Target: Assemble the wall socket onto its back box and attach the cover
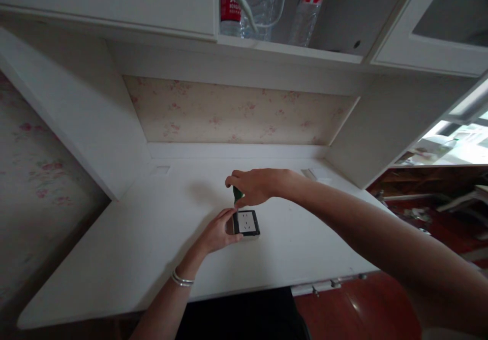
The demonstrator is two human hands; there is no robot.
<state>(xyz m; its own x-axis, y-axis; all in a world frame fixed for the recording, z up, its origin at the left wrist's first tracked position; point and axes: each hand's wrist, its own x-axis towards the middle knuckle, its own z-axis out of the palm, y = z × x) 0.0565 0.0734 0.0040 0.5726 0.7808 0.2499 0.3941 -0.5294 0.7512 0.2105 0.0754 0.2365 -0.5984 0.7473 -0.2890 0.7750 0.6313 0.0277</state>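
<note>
A wall socket with a white face and black frame, seated on a pale box, lies on the white desk. My left hand grips the socket from its left side, thumb at the near edge and fingers at the far left corner. Above that corner, my right hand is closed around the green handle of a screwdriver. The screwdriver points downward, its shaft at the socket's far left edge. Whether the tip sits in a screw is too small to tell.
The white desk top spreads around both hands. Overhead, an open shelf holds several plastic bottles and a hanging white cable. Side panels flank the desk, and a red floor shows at the lower right.
</note>
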